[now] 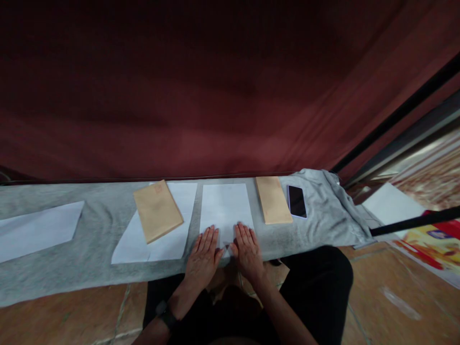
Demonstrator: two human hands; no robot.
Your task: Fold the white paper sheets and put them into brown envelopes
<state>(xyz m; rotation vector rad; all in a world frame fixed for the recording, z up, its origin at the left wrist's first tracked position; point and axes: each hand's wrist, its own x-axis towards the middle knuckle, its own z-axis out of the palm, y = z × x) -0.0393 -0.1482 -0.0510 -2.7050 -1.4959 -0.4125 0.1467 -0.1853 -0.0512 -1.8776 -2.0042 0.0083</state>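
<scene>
A white sheet of paper [226,206] lies in front of me on the grey cloth. Resting flat on its near left part is my left hand [205,251], fingers stretched forward. My right hand [248,249] lies flat on the near right part, its fingers also straight. The two thumbs point toward each other near the sheet's close edge, which the hands partly hide. To the left, a brown envelope [158,211] lies tilted over other white paper [176,244]. On the right is a stack of brown envelopes [274,200], beside a phone [297,201].
Grey cloth [97,235] covers the long narrow surface. More white paper [39,229] lies at the far left. A dark red curtain [215,96] hangs behind. At the right are black bars [417,221] and a colourful printed package [434,244]. Tiled floor [388,306] shows below.
</scene>
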